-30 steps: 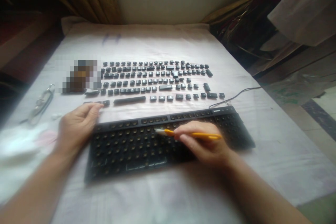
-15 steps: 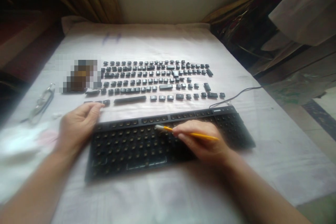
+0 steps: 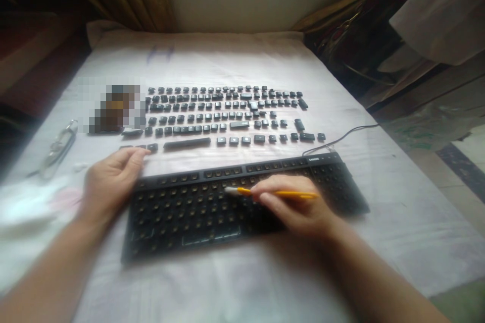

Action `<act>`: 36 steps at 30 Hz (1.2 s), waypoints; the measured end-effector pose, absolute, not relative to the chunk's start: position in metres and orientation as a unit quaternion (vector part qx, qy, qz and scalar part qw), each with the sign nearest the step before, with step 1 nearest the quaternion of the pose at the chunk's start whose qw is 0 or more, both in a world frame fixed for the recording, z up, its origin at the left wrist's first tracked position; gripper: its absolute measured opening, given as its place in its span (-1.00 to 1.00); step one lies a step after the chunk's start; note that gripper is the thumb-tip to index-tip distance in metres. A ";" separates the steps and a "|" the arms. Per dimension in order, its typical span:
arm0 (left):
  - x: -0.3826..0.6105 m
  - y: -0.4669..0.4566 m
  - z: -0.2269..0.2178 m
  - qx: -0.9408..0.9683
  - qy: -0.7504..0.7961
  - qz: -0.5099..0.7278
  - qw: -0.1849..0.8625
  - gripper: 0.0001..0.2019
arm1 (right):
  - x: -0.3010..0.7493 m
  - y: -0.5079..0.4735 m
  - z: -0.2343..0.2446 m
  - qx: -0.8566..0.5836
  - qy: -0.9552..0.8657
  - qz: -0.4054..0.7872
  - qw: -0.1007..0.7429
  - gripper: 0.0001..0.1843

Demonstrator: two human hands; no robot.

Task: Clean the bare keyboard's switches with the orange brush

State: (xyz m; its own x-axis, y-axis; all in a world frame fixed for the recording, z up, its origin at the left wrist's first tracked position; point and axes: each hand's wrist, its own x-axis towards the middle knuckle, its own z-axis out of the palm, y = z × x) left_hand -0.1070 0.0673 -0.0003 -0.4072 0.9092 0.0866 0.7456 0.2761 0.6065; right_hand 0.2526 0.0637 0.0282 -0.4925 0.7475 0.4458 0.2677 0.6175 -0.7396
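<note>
A black keyboard base (image 3: 182, 222) with its keycaps off lies on the white cloth before me. My right hand (image 3: 295, 207) is closed around a thin orange-handled brush (image 3: 288, 194), whose white tip (image 3: 230, 190) touches the upper middle rows of the base. My left hand (image 3: 109, 181) rests at the base's top left corner, fingers loosely curled against its edge, holding nothing that I can see. The removed black keycaps (image 3: 227, 113) lie in several tidy rows beyond the keyboard.
The keyboard's cable (image 3: 341, 137) runs off to the right. A metal tool (image 3: 56, 149) lies at the left, with white tissue (image 3: 26, 207) near the left edge. A blurred-out brown object (image 3: 113, 108) sits left of the keycaps. The cloth-covered table (image 3: 397, 222) ends at the right.
The brush tip has moved slightly back and forth over the upper middle rows. My left hand has stayed in place.
</note>
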 end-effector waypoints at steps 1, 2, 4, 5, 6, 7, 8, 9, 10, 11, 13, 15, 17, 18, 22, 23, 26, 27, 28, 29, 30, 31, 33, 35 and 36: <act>-0.107 0.067 0.000 0.526 0.786 0.292 0.141 -0.55 | 0.252 0.064 0.027 -0.312 -0.812 0.301 0.391 -0.85; -0.107 0.067 -0.001 0.526 0.786 0.292 0.140 -0.55 | 0.252 0.064 0.026 -0.310 -0.815 0.295 0.390 -0.85; -0.107 0.067 -0.001 0.525 0.787 0.294 0.138 -0.54 | 0.253 0.065 0.024 -0.306 -0.822 0.282 0.390 -0.85; -0.106 0.067 -0.001 0.525 0.787 0.295 0.136 -0.54 | 0.254 0.066 0.023 -0.304 -0.825 0.276 0.389 -0.86; -0.106 0.067 -0.001 0.525 0.787 0.295 0.135 -0.54 | 0.254 0.066 0.022 -0.301 -0.828 0.270 0.388 -0.86; -0.106 0.067 -0.002 0.525 0.787 0.296 0.134 -0.54 | 0.255 0.066 0.022 -0.298 -0.830 0.266 0.389 -0.86; -0.106 0.068 -0.002 0.525 0.787 0.295 0.134 -0.54 | 0.255 0.066 0.022 -0.296 -0.831 0.264 0.390 -0.86; -0.106 0.068 -0.002 0.525 0.787 0.294 0.133 -0.53 | 0.255 0.067 0.022 -0.294 -0.832 0.262 0.392 -0.86; -0.106 0.068 -0.002 0.525 0.788 0.293 0.133 -0.53 | 0.255 0.066 0.022 -0.292 -0.832 0.261 0.394 -0.86; -0.107 0.068 -0.003 0.524 0.789 0.292 0.133 -0.54 | 0.255 0.066 0.021 -0.292 -0.831 0.259 0.395 -0.86; -0.107 0.068 -0.003 0.524 0.790 0.290 0.134 -0.53 | 0.255 0.066 0.021 -0.293 -0.831 0.256 0.397 -0.86; -0.108 0.068 -0.003 0.523 0.790 0.290 0.134 -0.53 | 0.254 0.066 0.022 -0.293 -0.831 0.252 0.400 -0.86; -0.108 0.068 -0.003 0.521 0.791 0.290 0.133 -0.53 | 0.255 0.066 0.024 -0.293 -0.828 0.255 0.405 -0.86; -0.108 0.069 -0.002 0.521 0.791 0.291 0.132 -0.53 | 0.255 0.066 0.025 -0.294 -0.824 0.262 0.408 -0.86; -0.108 0.069 -0.002 0.524 0.790 0.290 0.133 -0.53 | 0.257 0.066 0.031 -0.300 -0.805 0.304 0.411 -0.82; -0.108 0.069 -0.003 0.525 0.789 0.290 0.133 -0.53 | 0.257 0.066 0.032 -0.300 -0.804 0.312 0.407 -0.82; -0.108 0.069 -0.004 0.527 0.787 0.291 0.132 -0.53 | 0.257 0.065 0.031 -0.291 -0.815 0.315 0.388 -0.84; -0.109 0.069 -0.004 0.528 0.787 0.291 0.132 -0.53 | 0.257 0.065 0.030 -0.290 -0.820 0.311 0.383 -0.84; -0.109 0.069 -0.005 0.529 0.787 0.291 0.131 -0.53 | 0.257 0.065 0.028 -0.289 -0.825 0.305 0.379 -0.85; -0.109 0.069 -0.005 0.528 0.787 0.292 0.131 -0.53 | 0.257 0.065 0.027 -0.289 -0.829 0.297 0.376 -0.85; -0.110 0.069 -0.005 0.528 0.787 0.292 0.132 -0.54 | 0.257 0.065 0.026 -0.291 -0.832 0.291 0.374 -0.85; -0.110 0.069 -0.005 0.527 0.787 0.293 0.132 -0.54 | 0.257 0.065 0.025 -0.292 -0.834 0.285 0.372 -0.85; -0.109 0.069 -0.005 0.526 0.788 0.293 0.132 -0.53 | 0.257 0.065 0.024 -0.292 -0.838 0.274 0.371 -0.85; -0.109 0.069 -0.004 0.524 0.788 0.294 0.132 -0.53 | 0.257 0.065 0.023 -0.289 -0.841 0.264 0.374 -0.86; -0.108 0.068 -0.004 0.524 0.788 0.295 0.131 -0.53 | 0.257 0.065 0.023 -0.287 -0.841 0.260 0.377 -0.86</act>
